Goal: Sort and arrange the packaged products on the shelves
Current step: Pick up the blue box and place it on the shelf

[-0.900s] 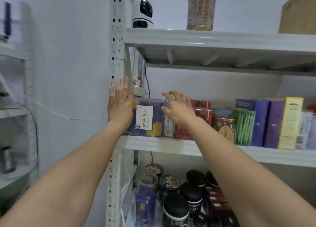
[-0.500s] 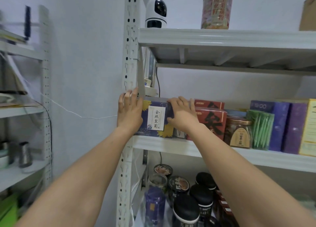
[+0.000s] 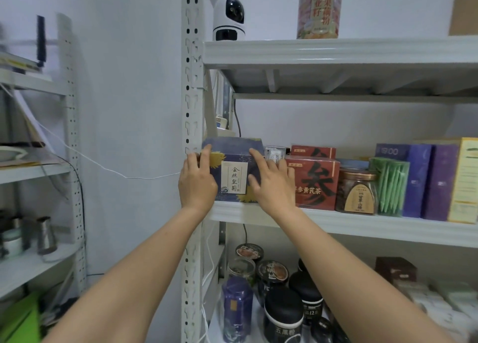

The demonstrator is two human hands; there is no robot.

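A dark blue box [image 3: 234, 173] with yellow flowers and a white label stands at the left end of the middle shelf [image 3: 362, 226]. My left hand [image 3: 198, 181] grips its left side, fingers over the top edge. My right hand [image 3: 271, 182] presses on its right side and front. Two red boxes [image 3: 314, 182] stand just right of it, then a glass jar [image 3: 357, 191], green sachets [image 3: 389, 187], purple boxes [image 3: 424, 180] and a yellow box [image 3: 464, 180].
A white perforated upright [image 3: 191, 110] runs beside my left hand. On the top shelf stand a white camera [image 3: 229, 18] and a tall can [image 3: 319, 9]. Dark-lidded jars [image 3: 283, 317] and a blue bottle [image 3: 236, 309] crowd the lower shelf. Another shelf unit [image 3: 33, 172] stands left.
Both hands have closed in on the blue box: left from the upright onto its left side, right from the red box onto its right side. The camera view has moved closer.
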